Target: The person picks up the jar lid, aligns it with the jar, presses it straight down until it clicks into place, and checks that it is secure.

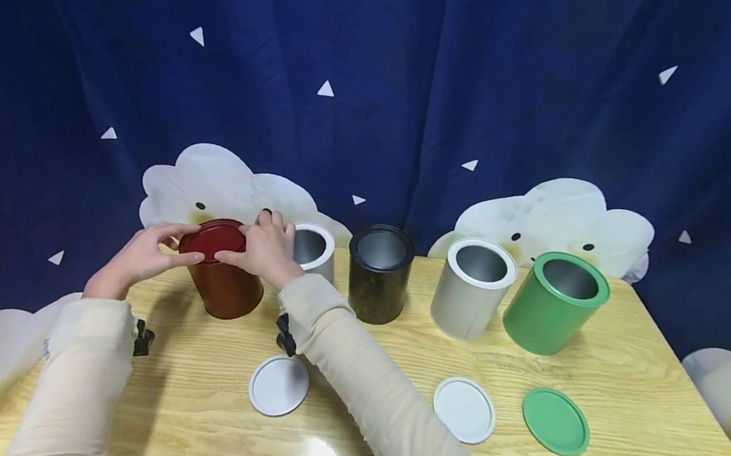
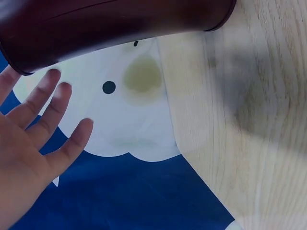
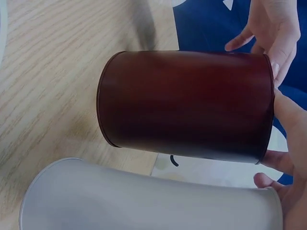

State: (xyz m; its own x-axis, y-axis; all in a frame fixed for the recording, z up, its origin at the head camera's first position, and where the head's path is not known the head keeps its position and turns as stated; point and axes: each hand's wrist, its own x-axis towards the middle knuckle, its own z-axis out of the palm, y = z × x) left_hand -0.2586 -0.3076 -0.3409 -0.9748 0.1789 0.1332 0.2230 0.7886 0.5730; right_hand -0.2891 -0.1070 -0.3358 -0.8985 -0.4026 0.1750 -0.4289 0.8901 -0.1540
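A dark red can (image 1: 225, 291) stands at the left of the row, with a red lid (image 1: 216, 240) over its mouth. From the left, my left hand (image 1: 146, 250) holds the lid's rim between thumb and index finger; its other fingers (image 2: 55, 103) spread loosely in the left wrist view. On the opposite side my right hand (image 1: 265, 246) grips the rim with its thumb in front and fingers behind. The right wrist view shows the can (image 3: 187, 105) from the side, both hands at its top end. Whether the lid is fully seated cannot be seen.
Beside the red can stand a white can (image 1: 325, 267), a black can (image 1: 376, 294), another white can (image 1: 465, 305) and a green can (image 1: 541, 324), mouths uncovered. Nearer lie two white lids (image 1: 279, 385) and a green lid (image 1: 556, 421) on the wooden table (image 1: 646, 399). A blue curtain hangs behind.
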